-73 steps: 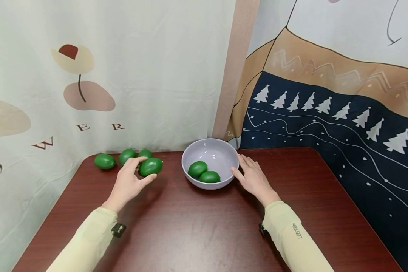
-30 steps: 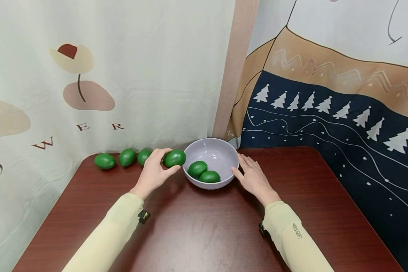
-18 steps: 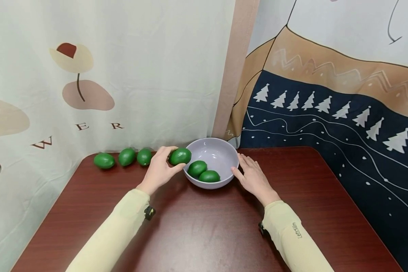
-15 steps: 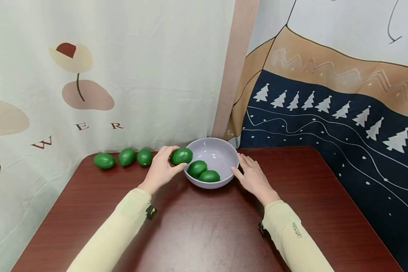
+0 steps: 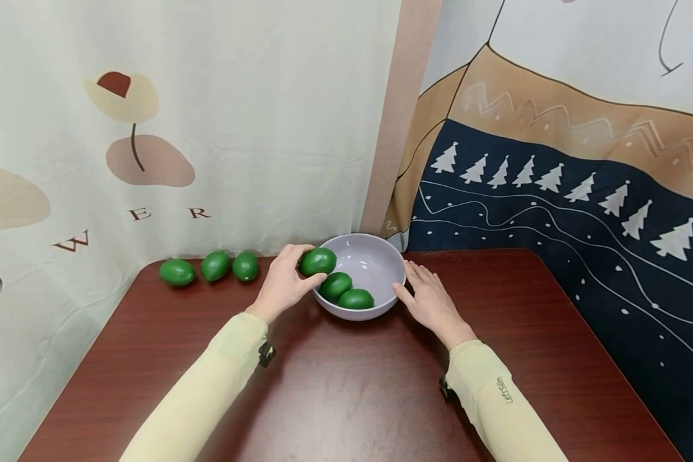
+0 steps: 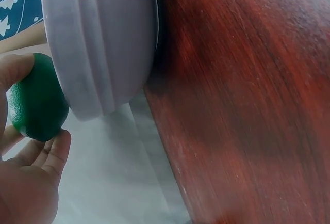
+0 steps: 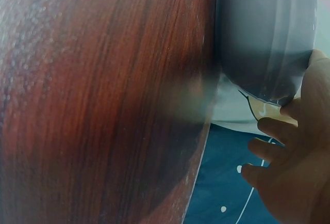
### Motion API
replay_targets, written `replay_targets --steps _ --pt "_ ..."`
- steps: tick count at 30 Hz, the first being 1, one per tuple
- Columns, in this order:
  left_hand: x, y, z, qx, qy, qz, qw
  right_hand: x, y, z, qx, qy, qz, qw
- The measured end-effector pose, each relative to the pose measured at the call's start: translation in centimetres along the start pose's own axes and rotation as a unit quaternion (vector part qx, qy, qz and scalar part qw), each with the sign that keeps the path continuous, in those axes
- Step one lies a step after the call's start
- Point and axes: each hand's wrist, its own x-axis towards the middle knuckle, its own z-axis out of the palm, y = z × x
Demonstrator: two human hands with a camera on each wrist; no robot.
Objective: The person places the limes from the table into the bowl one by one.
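Note:
My left hand [image 5: 284,282] pinches a glossy green lime [image 5: 318,261] between thumb and fingers, over the left rim of a pale lavender bowl [image 5: 378,276]. In the left wrist view the held lime [image 6: 38,100] overlaps the bowl's edge, beside its ribbed outer wall [image 6: 103,43]. Two more limes, one toward the left [image 5: 335,286] and one nearer the front [image 5: 355,299], lie inside the bowl. My right hand [image 5: 433,305] rests against the bowl's right side with its fingers extended, thumb at the rim. In the right wrist view its fingertips [image 7: 289,109] are at the bowl's wall.
Three limes sit in a row along the back left of the brown wooden table [image 5: 346,385]: a left one [image 5: 177,273], a middle one [image 5: 215,265] and a right one [image 5: 245,266]. Patterned curtains [image 5: 254,128] hang right behind the table's back edge.
My left hand has carried its lime rightward from beside the row of limes to above the bowl's left rim. My right hand and the bowl have stayed in place.

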Motion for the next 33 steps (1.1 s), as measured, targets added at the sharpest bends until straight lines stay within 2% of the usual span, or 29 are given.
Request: replay_targets --steps 16,33 --pt "1.5 0.4 1.2 0.011 -0.02 0.001 0.9997 0.0 -0.1 0.0 0.0 0.002 0.002 1.0" --pt "2.7 0.4 2.1 0.044 -0.042 -0.017 0.998 0.0 -0.1 0.0 0.003 0.0 0.005 1.0"
